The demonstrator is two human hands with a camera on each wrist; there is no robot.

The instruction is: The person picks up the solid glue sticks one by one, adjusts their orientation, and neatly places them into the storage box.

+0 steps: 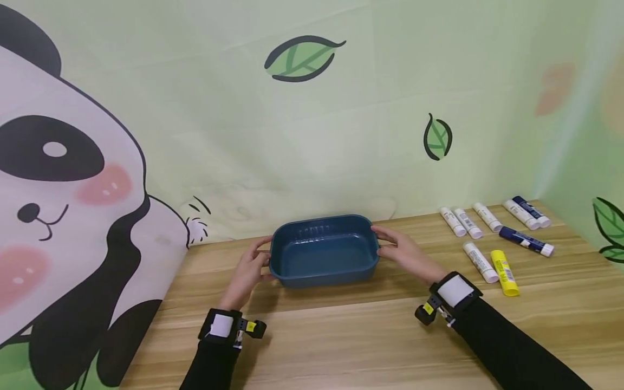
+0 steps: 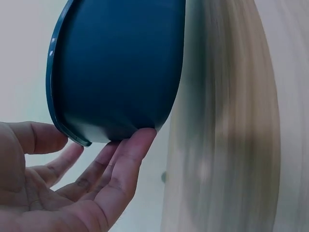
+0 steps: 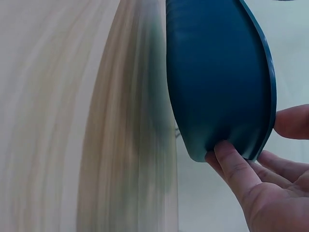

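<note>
The blue tub [image 1: 324, 250] sits on the table [image 1: 341, 336] between both hands, left hand [image 1: 248, 271] and right hand [image 1: 404, 252] gripping its ends.

A pale green backdrop [image 1: 341, 135] hung behind the desk [image 1: 341, 336], printed with a large cartoon panda [image 1: 63, 206] on the left and scattered green leaves [image 1: 302, 58]. The cloth draped down onto the desk's left end. The desk had a light wood-grain top in long planks, evenly and softly lit.
</note>
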